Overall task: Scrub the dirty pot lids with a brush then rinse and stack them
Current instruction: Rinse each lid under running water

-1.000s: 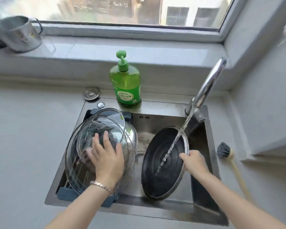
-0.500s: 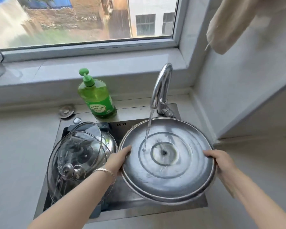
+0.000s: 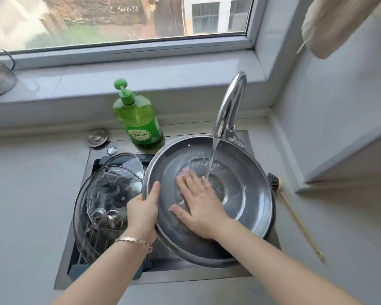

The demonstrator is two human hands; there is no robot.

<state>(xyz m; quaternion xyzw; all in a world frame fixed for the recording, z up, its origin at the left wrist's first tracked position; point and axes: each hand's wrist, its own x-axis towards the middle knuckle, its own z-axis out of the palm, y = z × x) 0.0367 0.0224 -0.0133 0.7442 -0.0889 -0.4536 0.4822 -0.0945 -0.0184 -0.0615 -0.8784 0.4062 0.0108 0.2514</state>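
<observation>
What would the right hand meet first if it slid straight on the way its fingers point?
The right hand, flat inside the metal lid, would likely meet the lid's far rim first, with the green soap bottle just behind.

Brushed steel lid (image 3: pixel 246 194), wet and glossy, under right hand (image 3: pixel 201 208); clear glass lids (image 3: pixel 101 194) left of left hand (image 3: pixel 142 213); polished chrome tap (image 3: pixel 229 106) beyond.

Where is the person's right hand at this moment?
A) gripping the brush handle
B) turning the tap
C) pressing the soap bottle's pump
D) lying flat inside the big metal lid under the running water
D: the right hand lies flat, fingers spread, on the inner face of the metal lid beside the falling water, while the brush lies on the counter with no hand on it.
</observation>
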